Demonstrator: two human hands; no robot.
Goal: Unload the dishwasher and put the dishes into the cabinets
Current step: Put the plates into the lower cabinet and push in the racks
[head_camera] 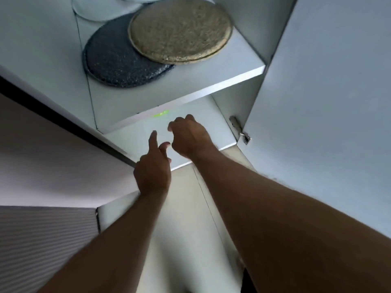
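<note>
white cabinet (211, 81), gold mat (179, 30) overlapping dark mat (118, 60), both hands empty, fingers loose

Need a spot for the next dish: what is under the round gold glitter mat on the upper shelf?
The round gold glitter mat overlaps a round dark grey glitter mat lying on the white cabinet shelf. Whatever lies beneath their overlap is covered. Behind them, pale plate-like rims are only partly visible.

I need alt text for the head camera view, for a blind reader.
Two empty hands, left hand and right hand, reach into an open white cabinet. On the shelf above them, a gold round mat overlaps a dark one.
</note>
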